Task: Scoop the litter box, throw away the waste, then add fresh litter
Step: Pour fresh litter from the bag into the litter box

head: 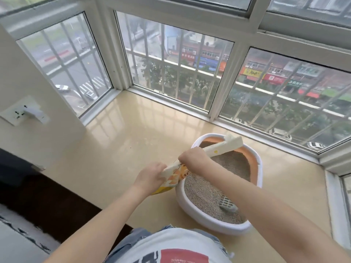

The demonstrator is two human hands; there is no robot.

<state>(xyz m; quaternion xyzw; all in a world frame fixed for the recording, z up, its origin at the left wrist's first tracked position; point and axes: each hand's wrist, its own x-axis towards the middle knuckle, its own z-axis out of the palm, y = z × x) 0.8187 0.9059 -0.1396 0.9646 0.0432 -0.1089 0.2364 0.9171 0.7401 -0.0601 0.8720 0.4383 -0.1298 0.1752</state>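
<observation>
**Litter bag held over the litter box on a bay-window sill**

The litter bag (191,164), cream with yellow and orange print, is held tilted above the left rim of the litter box (254,162), its long folded top edge running up and to the right over the far end of the box. The left hand (152,177) grips the lower end of the bag, fingers curled round it; the right hand (193,158) grips the top edge farther along, fingers closed over it. The litter box is an oval white tray with an orange inner wall at its far end, filled with grey-brown litter (209,194). A pale slotted scoop (228,204) lies in the litter at the near right side, partly hidden by the right forearm.

The box stands on a glossy beige sill (133,141), a broad stone-like surface that reflects the window light. The sill is bounded on its far and right sides by white-framed windows (171,63) fitted with white bars; through the glass a street, trees, parked cars and shopfronts with coloured signs appear far below. On the left a cream wall carries a white socket plate (20,111) with a white plug in it. Below the sill's near left edge lies a dark floor (47,205). The person's white shirt with a red patch shows at the bottom edge
</observation>
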